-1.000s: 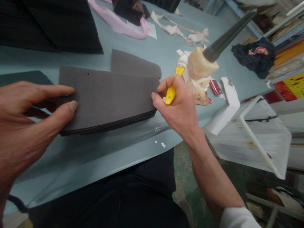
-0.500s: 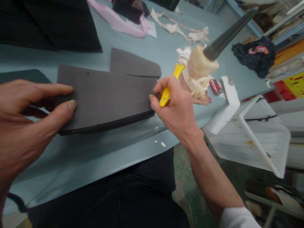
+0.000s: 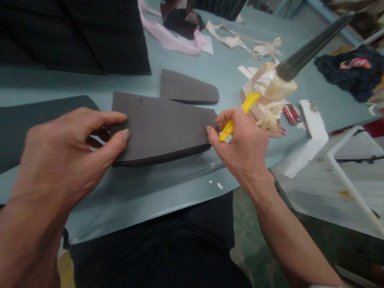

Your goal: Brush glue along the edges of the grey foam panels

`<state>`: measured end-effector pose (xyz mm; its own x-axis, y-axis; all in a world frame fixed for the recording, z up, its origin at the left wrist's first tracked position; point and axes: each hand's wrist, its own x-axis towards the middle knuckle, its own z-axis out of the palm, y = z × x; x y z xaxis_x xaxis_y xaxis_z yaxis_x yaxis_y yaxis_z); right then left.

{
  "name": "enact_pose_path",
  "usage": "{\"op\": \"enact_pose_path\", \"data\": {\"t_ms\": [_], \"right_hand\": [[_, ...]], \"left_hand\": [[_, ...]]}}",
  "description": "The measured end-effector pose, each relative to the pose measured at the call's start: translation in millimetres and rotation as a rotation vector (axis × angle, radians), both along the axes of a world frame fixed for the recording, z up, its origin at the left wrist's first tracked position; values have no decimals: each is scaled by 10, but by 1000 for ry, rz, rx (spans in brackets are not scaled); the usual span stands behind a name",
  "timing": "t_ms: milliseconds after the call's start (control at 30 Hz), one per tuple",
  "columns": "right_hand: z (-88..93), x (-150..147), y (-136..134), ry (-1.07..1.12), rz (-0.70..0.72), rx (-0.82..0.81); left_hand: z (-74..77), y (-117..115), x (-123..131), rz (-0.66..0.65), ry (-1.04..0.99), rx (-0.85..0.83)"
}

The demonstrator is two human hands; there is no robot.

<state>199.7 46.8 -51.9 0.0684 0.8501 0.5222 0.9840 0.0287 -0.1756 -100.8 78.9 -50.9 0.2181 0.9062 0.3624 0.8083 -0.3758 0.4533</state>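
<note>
At the near edge of the desk (image 3: 150, 188), a grey stack (image 3: 165, 128) of thin cut pieces lies flat between both hands, its curved long edge towards us.

Left hand (image 3: 69, 156): the grip is half closed on the left end of the stack. Thumb and forefinger press on the top face and the other fingers curl in at the edge. We cannot tell whether they reach underneath.

Right hand (image 3: 243, 144): the grip is closed around a yellow-handled brush (image 3: 250, 103), and its fingertips touch the right end of the stack. The handle slants up and away towards a pale lump (image 3: 279, 90) with a dark cone standing out of it. The brush head is hidden there.

Status, as we judge it:
- The layers sit roughly flush along the near side, so squaring the stack looks close to done.
- The top face shows bare and dry, with a small hole near the far left corner. We see nothing brushed on it.
- A single grey piece (image 3: 187, 86) lies just behind the stack, apart from it and not yet joined to it.

Surroundings: a dark sheet (image 3: 18, 124) lies to the left and black fabric (image 3: 90, 36) beyond it. A pink ribbon (image 3: 171, 38) and beige strips (image 3: 240, 40) lie at the far side. White flecks (image 3: 219, 185) sit near the desk edge.
</note>
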Motion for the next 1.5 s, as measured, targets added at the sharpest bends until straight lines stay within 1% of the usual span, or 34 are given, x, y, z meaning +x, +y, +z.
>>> {"op": "enact_pose_path", "data": {"t_ms": [67, 167, 233, 367, 467, 633, 867, 1133, 1333, 1500], "right_hand": [[-8, -6, -17, -13, -51, 0], [-16, 2, -40, -38, -82, 30], [-17, 10, -54, -44, -38, 42], [-34, 23, -63, -20, 123, 22], [-60, 34, -55, 4, 173, 23], [-66, 48, -49, 27, 174, 14], [-79, 54, -51, 38, 185, 31], [-66, 42, -50, 52, 197, 16], [-54, 37, -32, 35, 216, 49], [-46, 39, -37, 51, 220, 12]], "left_hand": [[76, -43, 68, 10, -12, -19], [131, -62, 100, -3, -58, -84], [139, -57, 85, -10, -91, -116], [133, -47, 42, -27, -122, -135], [138, -47, 23, -48, -132, -129], [161, -38, 1, -71, -112, -148], [143, -16, -51, -134, -121, -131], [172, -7, -99, -139, -84, -156], [222, 33, -59, -125, -209, -257], [259, 79, -37, -132, -258, -329]]}}
